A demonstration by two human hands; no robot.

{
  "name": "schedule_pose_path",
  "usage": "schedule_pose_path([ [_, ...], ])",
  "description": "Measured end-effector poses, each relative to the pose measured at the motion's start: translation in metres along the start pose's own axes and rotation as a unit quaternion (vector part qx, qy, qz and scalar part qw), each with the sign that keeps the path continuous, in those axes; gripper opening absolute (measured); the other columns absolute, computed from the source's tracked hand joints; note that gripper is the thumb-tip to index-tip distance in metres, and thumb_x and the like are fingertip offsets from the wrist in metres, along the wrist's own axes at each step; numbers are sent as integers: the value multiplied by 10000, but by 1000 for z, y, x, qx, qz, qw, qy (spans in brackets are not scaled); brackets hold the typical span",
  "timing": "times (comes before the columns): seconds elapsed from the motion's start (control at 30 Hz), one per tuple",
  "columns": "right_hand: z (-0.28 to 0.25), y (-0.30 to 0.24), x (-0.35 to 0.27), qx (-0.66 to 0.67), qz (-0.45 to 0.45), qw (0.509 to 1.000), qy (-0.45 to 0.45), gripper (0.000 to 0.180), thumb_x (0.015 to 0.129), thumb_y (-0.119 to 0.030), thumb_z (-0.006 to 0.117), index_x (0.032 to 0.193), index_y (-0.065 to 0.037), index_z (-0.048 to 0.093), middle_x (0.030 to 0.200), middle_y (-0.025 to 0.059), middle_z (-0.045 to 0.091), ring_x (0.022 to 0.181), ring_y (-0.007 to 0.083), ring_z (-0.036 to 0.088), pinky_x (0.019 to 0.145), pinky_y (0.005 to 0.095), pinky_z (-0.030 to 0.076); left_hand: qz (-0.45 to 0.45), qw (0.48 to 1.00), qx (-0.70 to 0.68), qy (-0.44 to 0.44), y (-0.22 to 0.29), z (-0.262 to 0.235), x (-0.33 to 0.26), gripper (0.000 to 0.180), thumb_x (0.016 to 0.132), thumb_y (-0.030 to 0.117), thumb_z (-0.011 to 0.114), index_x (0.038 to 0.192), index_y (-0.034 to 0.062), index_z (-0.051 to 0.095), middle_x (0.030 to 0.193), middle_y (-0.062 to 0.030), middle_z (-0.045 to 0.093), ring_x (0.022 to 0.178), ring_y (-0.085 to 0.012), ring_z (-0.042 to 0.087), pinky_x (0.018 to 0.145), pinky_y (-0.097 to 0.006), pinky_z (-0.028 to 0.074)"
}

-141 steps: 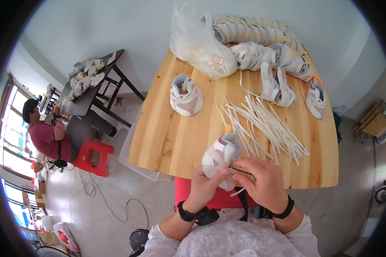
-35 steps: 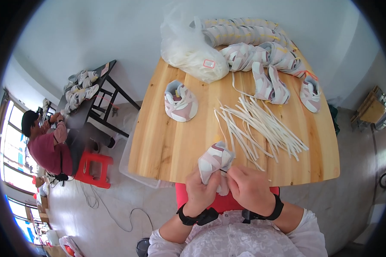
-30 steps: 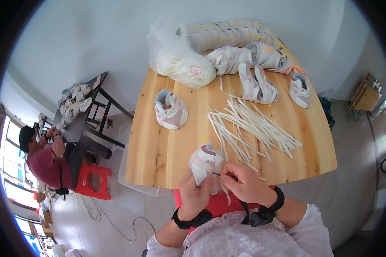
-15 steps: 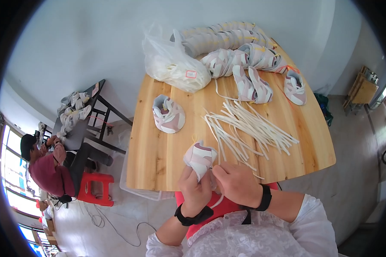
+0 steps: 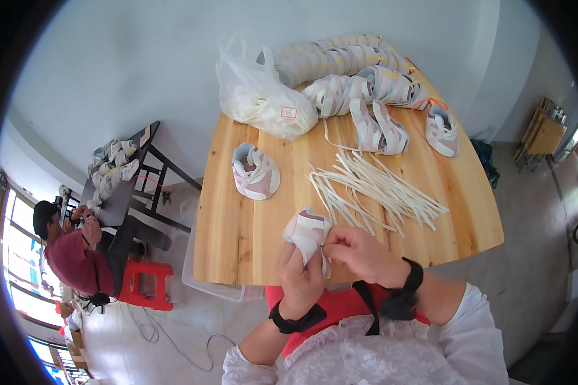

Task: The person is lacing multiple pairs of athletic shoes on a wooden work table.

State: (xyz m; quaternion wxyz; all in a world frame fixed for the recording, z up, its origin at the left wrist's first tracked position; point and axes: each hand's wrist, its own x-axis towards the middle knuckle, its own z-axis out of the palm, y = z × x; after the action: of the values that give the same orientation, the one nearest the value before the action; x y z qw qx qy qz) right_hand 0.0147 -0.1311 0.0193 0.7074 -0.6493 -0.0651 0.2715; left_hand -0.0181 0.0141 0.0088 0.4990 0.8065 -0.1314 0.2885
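Pale wooden tabletop [image 5: 250, 231] spreads before me; at its near edge my left hand [image 5: 300, 279] grips a small pink-and-white fabric shoe [image 5: 308, 232], while my right hand [image 5: 359, 255] pinches narrowly at its side. White flat laces [image 5: 379, 190] lie just beyond, to the right.

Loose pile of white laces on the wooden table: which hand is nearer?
Right. The right hand sits just below the loose pile of white laces; the left hand is farther left, gripping the small pink-and-white shoe.
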Motion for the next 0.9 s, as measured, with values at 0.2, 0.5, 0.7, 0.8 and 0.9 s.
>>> schedule_pose_path([
  [0.2, 11, 6, -12, -313, -320, 879, 165, 83, 888, -84, 569, 874, -3, 584, 656, 54, 563, 571, 115, 541, 520, 280, 418, 9, 997, 14, -74, -11, -7, 5, 280, 838, -82, 526, 1102, -49, 614, 1042, -160, 634, 895, -220, 639, 738, -288, 488],
  [0.5, -14, -2, -17, 32, -10, 999, -17, 180, 910, -192, 560, 903, -15, 591, 602, 13, 516, 466, 116, 442, 451, 280, 350, -58, 995, -59, -57, -2, -12, 10, 251, 835, -58, 553, 1078, -48, 621, 1006, -104, 632, 840, -141, 611, 683, -264, 478],
  [0.7, -5, 15, -5, -83, -141, 986, 21, 194, 947, -197, 513, 796, -77, 529, 563, -47, 414, 422, 42, 336, 383, 224, 244, -22, 999, -10, -42, -2, -5, 6, 306, 789, -92, 555, 1076, -26, 640, 986, -191, 630, 814, -302, 643, 685, -315, 496],
  [0.8, 5, 18, -4, -423, -411, 787, 183, 205, 953, -196, 500, 781, -85, 513, 549, -64, 404, 402, 44, 326, 376, 225, 233, 8, 999, 26, -17, -3, -1, 7, 318, 773, -102, 551, 1068, -26, 642, 975, -193, 632, 800, -324, 640, 674, -328, 500],
  [0.9, -10, 2, 1, 170, 125, 975, -71, 164, 903, -185, 549, 813, -49, 521, 539, 24, 460, 405, 180, 444, 382, 315, 324, 31, 998, 41, -20, -6, -5, 7, 321, 770, -107, 546, 1065, -26, 644, 980, -191, 635, 802, -323, 639, 671, -332, 500],
])
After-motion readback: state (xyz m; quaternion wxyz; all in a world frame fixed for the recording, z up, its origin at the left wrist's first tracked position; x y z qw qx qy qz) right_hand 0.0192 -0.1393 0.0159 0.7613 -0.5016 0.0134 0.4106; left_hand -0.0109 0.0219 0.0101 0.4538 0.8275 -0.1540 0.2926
